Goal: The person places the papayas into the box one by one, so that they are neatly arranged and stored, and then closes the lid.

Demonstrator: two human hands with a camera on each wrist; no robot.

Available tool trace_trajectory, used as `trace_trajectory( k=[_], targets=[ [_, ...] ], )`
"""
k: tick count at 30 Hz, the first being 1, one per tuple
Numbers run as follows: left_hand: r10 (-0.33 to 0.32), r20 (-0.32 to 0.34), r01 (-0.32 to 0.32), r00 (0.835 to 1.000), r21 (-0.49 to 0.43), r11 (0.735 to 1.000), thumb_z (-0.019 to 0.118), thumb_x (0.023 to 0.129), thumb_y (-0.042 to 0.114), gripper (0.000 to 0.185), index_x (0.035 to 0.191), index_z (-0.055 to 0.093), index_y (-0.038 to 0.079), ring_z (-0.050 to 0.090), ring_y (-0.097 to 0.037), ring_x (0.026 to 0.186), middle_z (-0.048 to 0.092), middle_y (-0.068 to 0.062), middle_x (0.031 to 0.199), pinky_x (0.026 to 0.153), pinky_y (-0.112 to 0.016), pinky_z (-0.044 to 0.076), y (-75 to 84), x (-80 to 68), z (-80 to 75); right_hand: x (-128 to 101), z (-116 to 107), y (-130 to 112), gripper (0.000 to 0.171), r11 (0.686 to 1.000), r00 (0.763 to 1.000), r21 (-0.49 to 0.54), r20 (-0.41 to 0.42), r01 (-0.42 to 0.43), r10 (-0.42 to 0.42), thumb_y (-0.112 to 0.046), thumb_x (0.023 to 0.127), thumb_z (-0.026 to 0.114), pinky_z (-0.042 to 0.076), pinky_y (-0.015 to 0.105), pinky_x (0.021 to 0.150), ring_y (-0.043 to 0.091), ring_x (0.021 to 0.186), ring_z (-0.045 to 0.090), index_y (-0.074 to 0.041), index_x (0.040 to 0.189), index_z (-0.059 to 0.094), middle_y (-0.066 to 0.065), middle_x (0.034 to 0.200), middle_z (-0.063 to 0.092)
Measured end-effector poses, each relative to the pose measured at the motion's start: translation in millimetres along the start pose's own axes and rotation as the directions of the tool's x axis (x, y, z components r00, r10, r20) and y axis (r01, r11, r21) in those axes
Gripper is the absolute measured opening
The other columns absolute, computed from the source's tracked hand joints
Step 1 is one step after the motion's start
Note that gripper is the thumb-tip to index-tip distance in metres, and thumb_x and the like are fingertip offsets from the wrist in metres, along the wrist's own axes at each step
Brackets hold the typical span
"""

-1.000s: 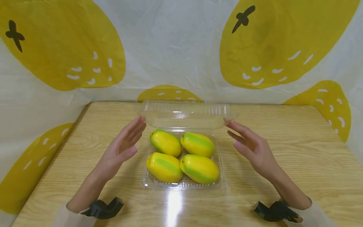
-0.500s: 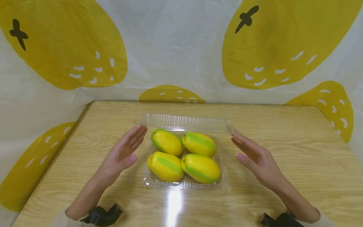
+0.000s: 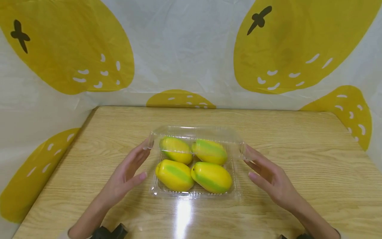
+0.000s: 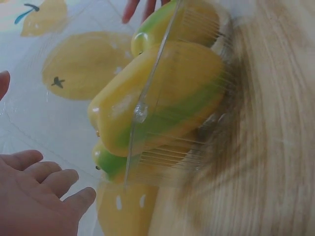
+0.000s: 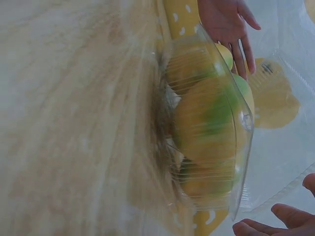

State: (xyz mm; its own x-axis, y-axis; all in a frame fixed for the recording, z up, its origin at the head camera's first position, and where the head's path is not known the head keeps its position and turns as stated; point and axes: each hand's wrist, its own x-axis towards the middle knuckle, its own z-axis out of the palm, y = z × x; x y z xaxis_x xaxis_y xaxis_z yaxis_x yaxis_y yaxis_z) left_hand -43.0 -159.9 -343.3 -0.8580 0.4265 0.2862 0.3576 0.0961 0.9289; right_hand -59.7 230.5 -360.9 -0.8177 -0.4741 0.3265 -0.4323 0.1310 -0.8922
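Observation:
A clear plastic clamshell box (image 3: 195, 195) sits mid-table with several yellow-green mango-like fruits (image 3: 174, 175) inside. Its hinged lid (image 3: 194, 132) is tilted forward, half lowered over the rear fruits. My left hand (image 3: 134, 166) is at the box's left side, fingers straight, fingertips touching the lid's left corner. On the other side my right hand (image 3: 259, 162) mirrors it, fingers straight against the lid's right corner. The left wrist view shows the fruits (image 4: 162, 98) behind the lid's edge and my left hand (image 4: 34, 196). In the right wrist view the box (image 5: 206, 123) is close, with my right fingertips (image 5: 280, 221) below it.
The wooden table (image 3: 298, 146) is bare around the box. A white cloth backdrop with big yellow fruit prints (image 3: 65, 46) walls the table at the back and on both sides.
The lid has swung from nearly upright down and forward over the fruits. Both hands followed it down and inward, staying at its corners.

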Motion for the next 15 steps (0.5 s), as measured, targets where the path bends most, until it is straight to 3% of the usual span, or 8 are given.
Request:
trace_trajectory(
  k=[4,10,15],
  targets=[
    [-0.004,-0.015,0.005,1.000,0.046,0.999,0.049,0.085,-0.006,0.068,0.142,0.017,0.013,0.019,-0.023,0.132,0.015,-0.005,0.147,0.102,-0.021,0.020,-1.0,-3.5,1.8,-2,4,3,0.057,0.996,0.998,0.066,0.024,0.059,-0.061,0.017,0.083,0.042,0.034,0.026,0.095,0.023,0.130,0.024,0.005,0.137,0.026,0.020,0.144,0.017],
    [0.124,-0.023,-0.120,0.992,0.129,0.984,0.053,0.078,-0.011,0.074,0.141,0.019,0.007,0.016,-0.027,0.132,0.013,-0.009,0.147,0.104,-0.023,0.017,-5.5,-4.2,5.6,-5,8,7,0.059,0.989,0.992,0.096,0.033,0.116,-0.119,0.019,0.082,0.040,0.034,0.027,0.094,0.023,0.130,0.024,0.005,0.137,0.024,0.023,0.143,0.015],
    [0.173,-0.003,-0.172,0.985,0.136,0.976,0.052,0.077,-0.013,0.073,0.140,0.018,-0.001,0.010,-0.030,0.133,0.011,-0.015,0.146,0.104,-0.022,0.016,9.3,-3.3,12.9,-6,9,8,0.060,0.983,0.987,0.105,0.024,0.154,-0.157,0.022,0.080,0.039,0.037,0.027,0.093,0.025,0.128,0.029,0.009,0.136,0.022,0.025,0.143,0.013]
  ],
)
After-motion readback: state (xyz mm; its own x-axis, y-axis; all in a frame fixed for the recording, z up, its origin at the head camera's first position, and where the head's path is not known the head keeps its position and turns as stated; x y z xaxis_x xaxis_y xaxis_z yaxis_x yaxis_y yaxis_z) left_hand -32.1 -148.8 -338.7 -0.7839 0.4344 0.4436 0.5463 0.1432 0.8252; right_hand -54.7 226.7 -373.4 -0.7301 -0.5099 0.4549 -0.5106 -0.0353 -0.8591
